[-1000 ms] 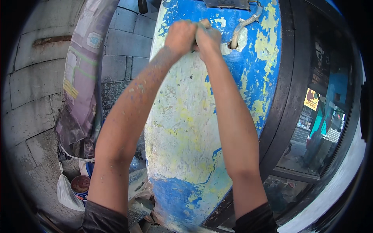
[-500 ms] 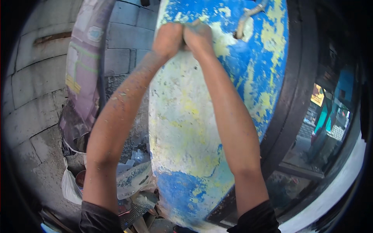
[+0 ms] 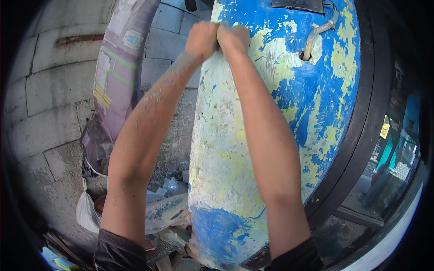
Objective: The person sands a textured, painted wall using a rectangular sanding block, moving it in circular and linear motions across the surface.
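Observation:
Both arms stretch far up in front of a tall panel (image 3: 226, 176) whose blue paint is worn to pale and yellow patches. My left hand (image 3: 202, 39) is closed in a fist at the panel's upper left edge. Touching it, my right hand (image 3: 233, 39) is closed too, against the panel's face. Whatever the fingers grip is hidden behind the knuckles. Bits of paint flakes cling to my left forearm. To the right of my hands, a bent whitish pipe (image 3: 312, 38) comes out of a hole in the panel.
A grey block wall (image 3: 58, 99) stands on the left, with a long purple fabric-covered piece (image 3: 118, 67) leaning on it. Low down hang a white plastic bag (image 3: 87, 212) and scattered scraps. A dark frame (image 3: 368, 90) with glass borders the panel's right side.
The view has shifted, so the panel, wall and pipe sit farther right and lower. A dark plate above the pipe has come into view. Both hands stay closed together at the panel's upper left.

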